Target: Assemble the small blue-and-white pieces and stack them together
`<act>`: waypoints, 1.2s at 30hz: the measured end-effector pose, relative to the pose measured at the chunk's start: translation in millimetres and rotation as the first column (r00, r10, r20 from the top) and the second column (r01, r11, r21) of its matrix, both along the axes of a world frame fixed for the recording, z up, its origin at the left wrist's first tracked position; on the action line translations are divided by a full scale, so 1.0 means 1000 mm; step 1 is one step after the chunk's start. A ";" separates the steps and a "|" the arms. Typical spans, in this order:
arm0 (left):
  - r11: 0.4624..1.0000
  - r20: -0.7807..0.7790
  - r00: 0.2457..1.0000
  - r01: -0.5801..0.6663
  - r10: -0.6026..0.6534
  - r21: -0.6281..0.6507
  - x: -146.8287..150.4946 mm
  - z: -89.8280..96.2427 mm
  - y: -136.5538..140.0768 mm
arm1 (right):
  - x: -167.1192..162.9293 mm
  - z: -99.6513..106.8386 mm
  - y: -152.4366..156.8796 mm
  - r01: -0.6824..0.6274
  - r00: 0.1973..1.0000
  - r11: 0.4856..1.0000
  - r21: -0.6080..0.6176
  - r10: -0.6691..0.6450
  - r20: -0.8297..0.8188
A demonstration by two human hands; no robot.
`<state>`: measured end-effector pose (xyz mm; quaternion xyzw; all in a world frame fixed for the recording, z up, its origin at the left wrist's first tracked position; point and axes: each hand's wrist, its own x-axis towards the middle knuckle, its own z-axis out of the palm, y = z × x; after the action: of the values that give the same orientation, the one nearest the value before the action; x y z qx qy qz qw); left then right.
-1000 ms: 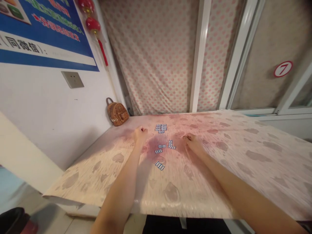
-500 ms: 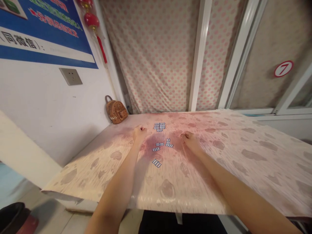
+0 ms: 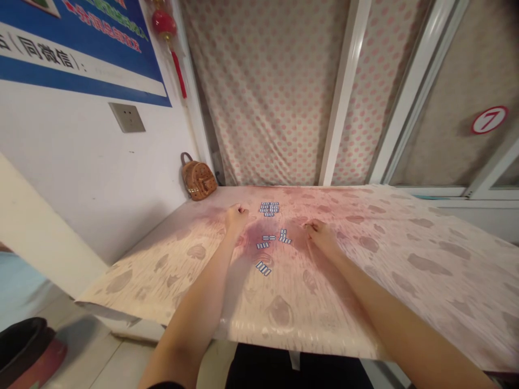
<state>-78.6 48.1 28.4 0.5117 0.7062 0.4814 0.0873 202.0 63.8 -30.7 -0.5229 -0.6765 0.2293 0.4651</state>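
My left hand (image 3: 237, 217) rests closed on the table to the left of a compact block of small white tiles with blue edges (image 3: 269, 209). On the other side, my right hand (image 3: 320, 234) lies with its fingers curled in, and I see nothing held in either hand. Between my forearms, loose groups of the same tiles lie on the cloth: a short row (image 3: 263, 268) nearest me, a slanted row (image 3: 263, 245) and a flat pair (image 3: 268, 237) beyond it. Close to my right hand is an angled cluster (image 3: 284, 236). Neither hand touches a tile.
A patterned cloth (image 3: 377, 270) covers the table. At its back left corner, a small brown backpack (image 3: 199, 180) leans by the wall. Behind the table hangs a dotted curtain (image 3: 275, 97). On the floor at lower left stands a dark and red bin (image 3: 30, 351).
The whole view has shifted a little, so everything appears slightly farther right. Both hands keep their closed shape, and the tiles hold their arrangement.
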 end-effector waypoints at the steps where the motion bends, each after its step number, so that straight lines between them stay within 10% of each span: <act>1: 1.000 0.001 1.000 0.001 -0.001 0.000 0.000 0.000 0.000 | 0.000 0.000 0.000 0.001 1.000 1.000 -0.003 -0.001 0.005; 10: 0.989 -0.025 0.990 0.141 -0.142 -0.048 -0.003 -0.010 0.008 | 0.000 0.001 0.000 -0.004 1.000 1.000 -0.015 0.004 0.027; 25: 0.739 -0.007 0.803 0.544 -0.596 -0.398 0.008 -0.030 0.004 | -0.002 0.002 -0.002 -0.039 0.999 0.999 -0.029 0.039 -0.003; 36: 0.775 -0.034 0.827 0.511 -0.562 -0.373 0.008 -0.034 0.007 | -0.005 0.007 -0.006 -0.030 0.998 0.999 -0.027 0.029 -0.047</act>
<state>-70.2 54.7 -5.2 0.7015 0.6085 0.2658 0.2590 197.2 57.5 -23.7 -0.5137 -0.6699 0.2577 0.4701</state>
